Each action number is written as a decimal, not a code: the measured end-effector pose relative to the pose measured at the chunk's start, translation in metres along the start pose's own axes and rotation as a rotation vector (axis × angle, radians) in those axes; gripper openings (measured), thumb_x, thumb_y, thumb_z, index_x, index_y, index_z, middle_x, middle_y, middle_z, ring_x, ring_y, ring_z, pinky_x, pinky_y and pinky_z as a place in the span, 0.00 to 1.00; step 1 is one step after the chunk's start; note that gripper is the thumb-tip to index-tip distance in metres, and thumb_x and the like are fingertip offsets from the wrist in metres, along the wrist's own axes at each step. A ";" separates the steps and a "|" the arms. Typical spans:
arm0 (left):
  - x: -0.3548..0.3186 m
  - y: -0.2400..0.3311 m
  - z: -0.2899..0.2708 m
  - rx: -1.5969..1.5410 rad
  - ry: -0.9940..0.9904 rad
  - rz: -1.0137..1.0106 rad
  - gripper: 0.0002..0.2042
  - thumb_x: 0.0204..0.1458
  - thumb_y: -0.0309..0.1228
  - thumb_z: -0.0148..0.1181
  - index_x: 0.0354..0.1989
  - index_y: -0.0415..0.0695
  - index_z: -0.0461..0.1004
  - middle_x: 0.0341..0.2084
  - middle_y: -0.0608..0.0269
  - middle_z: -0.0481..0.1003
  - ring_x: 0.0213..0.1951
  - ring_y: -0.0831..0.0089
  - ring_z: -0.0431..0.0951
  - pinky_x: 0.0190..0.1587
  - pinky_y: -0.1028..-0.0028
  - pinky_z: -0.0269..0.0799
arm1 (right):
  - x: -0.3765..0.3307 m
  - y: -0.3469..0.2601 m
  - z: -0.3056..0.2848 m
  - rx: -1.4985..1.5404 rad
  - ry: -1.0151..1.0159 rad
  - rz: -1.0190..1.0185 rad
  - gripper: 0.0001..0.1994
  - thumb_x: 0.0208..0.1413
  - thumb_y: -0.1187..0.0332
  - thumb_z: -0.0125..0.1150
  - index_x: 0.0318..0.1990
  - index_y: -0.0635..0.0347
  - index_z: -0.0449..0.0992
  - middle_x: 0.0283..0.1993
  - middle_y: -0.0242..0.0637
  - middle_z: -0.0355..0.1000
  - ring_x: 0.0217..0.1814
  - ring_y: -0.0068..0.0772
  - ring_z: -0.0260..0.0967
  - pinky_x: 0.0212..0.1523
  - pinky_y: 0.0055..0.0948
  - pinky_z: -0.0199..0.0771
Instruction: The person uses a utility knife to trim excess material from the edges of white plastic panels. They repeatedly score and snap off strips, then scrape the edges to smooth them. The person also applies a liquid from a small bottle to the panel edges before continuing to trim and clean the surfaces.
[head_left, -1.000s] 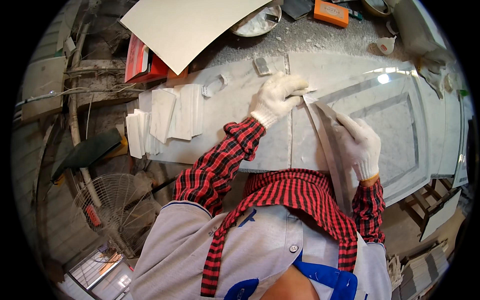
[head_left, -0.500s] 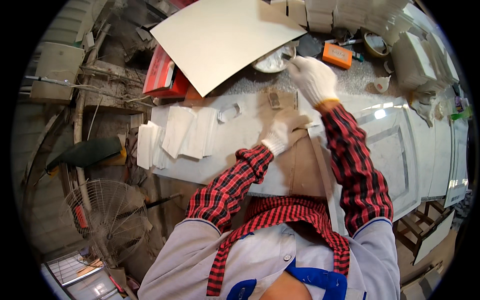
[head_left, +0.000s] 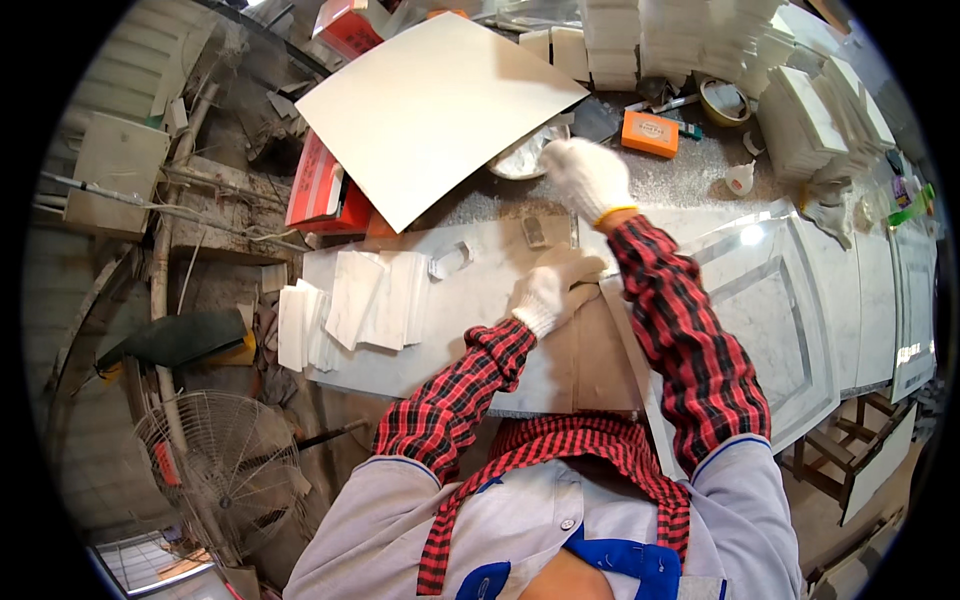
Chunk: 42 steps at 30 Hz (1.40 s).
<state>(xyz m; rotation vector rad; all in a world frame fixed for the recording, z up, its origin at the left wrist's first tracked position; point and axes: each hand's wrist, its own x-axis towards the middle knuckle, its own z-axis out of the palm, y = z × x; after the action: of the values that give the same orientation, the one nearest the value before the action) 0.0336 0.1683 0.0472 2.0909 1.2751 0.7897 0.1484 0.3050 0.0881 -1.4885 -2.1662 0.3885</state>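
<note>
**White-gloved hands at a stone-cutting bench**

Marble covers the bench (head_left: 480, 300). The left hand (head_left: 548, 290), gloved, lies flat with fingers together on a brown board (head_left: 590, 350), seemingly pinning it in place. The right hand (head_left: 588, 176) stretches forward to a bowl (head_left: 520, 155) of white paste beside an orange box (head_left: 650, 133); I cannot tell whether it grips anything. Cut white tiles (head_left: 350, 310) sit stacked at the left, within reach.

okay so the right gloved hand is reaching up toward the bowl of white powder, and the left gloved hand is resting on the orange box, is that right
Not quite. The head view shows the left hand resting on a brown cardboard sheet, not the orange box, which lies apart further up. The right hand does reach toward the bowl of white powder.
</note>
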 end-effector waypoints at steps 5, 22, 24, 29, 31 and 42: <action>-0.003 -0.004 -0.003 -0.018 0.017 -0.005 0.12 0.46 0.30 0.66 0.40 0.44 0.80 0.38 0.54 0.79 0.43 0.51 0.76 0.49 0.59 0.72 | 0.000 -0.009 0.008 0.193 -0.121 -0.008 0.19 0.60 0.51 0.57 0.49 0.54 0.80 0.43 0.51 0.79 0.47 0.49 0.78 0.46 0.40 0.78; -0.002 -0.018 0.009 -0.068 -0.020 0.046 0.16 0.43 0.23 0.63 0.44 0.39 0.79 0.38 0.60 0.82 0.40 0.63 0.78 0.48 0.66 0.71 | -0.090 0.253 -0.060 -0.141 0.343 0.612 0.30 0.52 0.46 0.62 0.60 0.51 0.75 0.57 0.44 0.76 0.57 0.47 0.74 0.57 0.40 0.71; -0.002 -0.020 0.009 -0.067 -0.029 0.040 0.16 0.43 0.23 0.64 0.44 0.40 0.79 0.38 0.60 0.82 0.40 0.62 0.78 0.48 0.66 0.71 | -0.082 0.235 -0.067 -0.080 0.270 0.654 0.24 0.54 0.49 0.62 0.56 0.49 0.79 0.56 0.39 0.77 0.55 0.45 0.75 0.56 0.37 0.72; -0.002 -0.022 0.011 -0.031 0.008 0.091 0.16 0.43 0.23 0.64 0.44 0.41 0.79 0.38 0.60 0.82 0.39 0.62 0.77 0.48 0.66 0.70 | -0.118 0.198 -0.101 0.294 0.275 0.398 0.18 0.62 0.58 0.57 0.56 0.54 0.76 0.54 0.40 0.77 0.53 0.36 0.76 0.54 0.33 0.72; -0.001 -0.020 0.012 -0.038 0.024 0.113 0.16 0.43 0.23 0.64 0.44 0.41 0.79 0.38 0.61 0.82 0.39 0.62 0.77 0.49 0.66 0.70 | -0.152 0.169 -0.122 0.348 0.127 0.384 0.21 0.63 0.58 0.56 0.60 0.55 0.71 0.52 0.43 0.77 0.52 0.34 0.75 0.54 0.33 0.72; -0.006 -0.026 0.016 -0.041 0.001 0.067 0.15 0.47 0.23 0.64 0.46 0.42 0.79 0.42 0.63 0.82 0.42 0.68 0.81 0.54 0.68 0.68 | -0.233 0.049 -0.088 0.402 -0.307 0.438 0.17 0.53 0.63 0.67 0.45 0.66 0.80 0.40 0.46 0.78 0.41 0.42 0.74 0.45 0.34 0.73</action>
<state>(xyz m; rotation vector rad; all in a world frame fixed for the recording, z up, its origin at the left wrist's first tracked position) 0.0281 0.1705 0.0163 2.1103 1.1845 0.8390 0.3025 0.1034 0.0865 -1.7343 -1.8013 1.1945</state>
